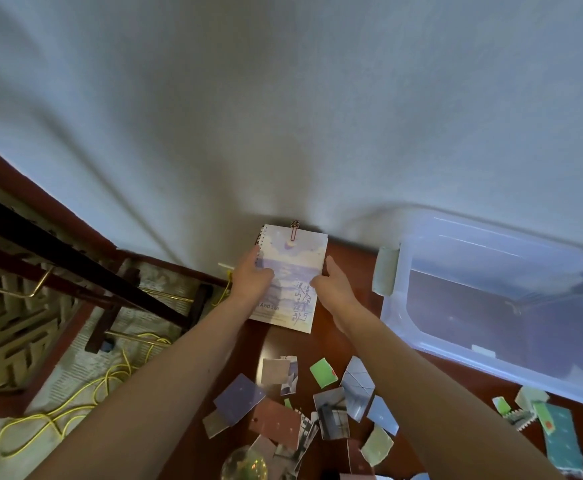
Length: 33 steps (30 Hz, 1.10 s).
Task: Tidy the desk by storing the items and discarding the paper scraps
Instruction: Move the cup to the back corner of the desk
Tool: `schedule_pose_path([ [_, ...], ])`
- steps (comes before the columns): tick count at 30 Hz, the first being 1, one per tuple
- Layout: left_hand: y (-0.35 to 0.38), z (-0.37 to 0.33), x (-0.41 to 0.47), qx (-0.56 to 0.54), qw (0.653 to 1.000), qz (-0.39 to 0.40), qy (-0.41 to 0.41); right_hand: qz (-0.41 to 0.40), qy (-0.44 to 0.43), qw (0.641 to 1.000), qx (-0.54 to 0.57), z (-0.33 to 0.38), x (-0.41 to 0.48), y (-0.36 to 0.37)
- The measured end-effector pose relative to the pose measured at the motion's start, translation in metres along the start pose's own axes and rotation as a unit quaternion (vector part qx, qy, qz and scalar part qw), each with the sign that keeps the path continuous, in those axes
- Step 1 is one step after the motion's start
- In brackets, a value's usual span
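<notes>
A spiral notebook [292, 268] with a pastel sea-and-moon cover is at the far edge of the red-brown desk [338, 341], against the wall, with a bookmark clip [295, 230] on its top edge. My left hand [252, 275] grips its left, spiral side. My right hand [331, 282] holds its right edge, thumb up along the side. Several torn paper scraps [331, 407] lie scattered on the desk nearer to me. A clear plastic storage box [505, 289] stands open to the right.
A glass ball [245, 462] sits at the desk's near edge. More scraps and a teal card [560, 438] lie at the right. Left of the desk, on the floor, are a dark wooden rack [75, 265] and a yellow cable [75, 403].
</notes>
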<state>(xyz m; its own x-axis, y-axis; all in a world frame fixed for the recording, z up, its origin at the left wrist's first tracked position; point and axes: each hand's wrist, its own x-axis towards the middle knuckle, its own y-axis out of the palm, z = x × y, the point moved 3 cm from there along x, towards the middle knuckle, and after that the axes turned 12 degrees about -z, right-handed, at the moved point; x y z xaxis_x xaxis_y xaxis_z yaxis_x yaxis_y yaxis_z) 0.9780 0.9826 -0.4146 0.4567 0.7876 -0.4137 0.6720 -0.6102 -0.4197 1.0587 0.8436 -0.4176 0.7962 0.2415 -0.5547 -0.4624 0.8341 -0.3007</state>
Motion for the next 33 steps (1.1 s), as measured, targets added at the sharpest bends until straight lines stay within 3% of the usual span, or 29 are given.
schedule_pose_path([
  [9,-0.007,-0.005,-0.087,0.016,0.998,0.03,0.053,-0.013,-0.093,0.995,-0.041,-0.01,-0.086,-0.046],
  [20,0.028,0.004,-0.232,0.033,0.981,0.14,0.13,-0.118,-0.198,0.955,-0.188,-0.081,-0.203,-0.178],
  [33,0.157,0.017,-0.429,0.13,0.926,0.269,0.232,-0.26,-0.156,0.931,-0.205,-0.209,-0.313,-0.362],
])
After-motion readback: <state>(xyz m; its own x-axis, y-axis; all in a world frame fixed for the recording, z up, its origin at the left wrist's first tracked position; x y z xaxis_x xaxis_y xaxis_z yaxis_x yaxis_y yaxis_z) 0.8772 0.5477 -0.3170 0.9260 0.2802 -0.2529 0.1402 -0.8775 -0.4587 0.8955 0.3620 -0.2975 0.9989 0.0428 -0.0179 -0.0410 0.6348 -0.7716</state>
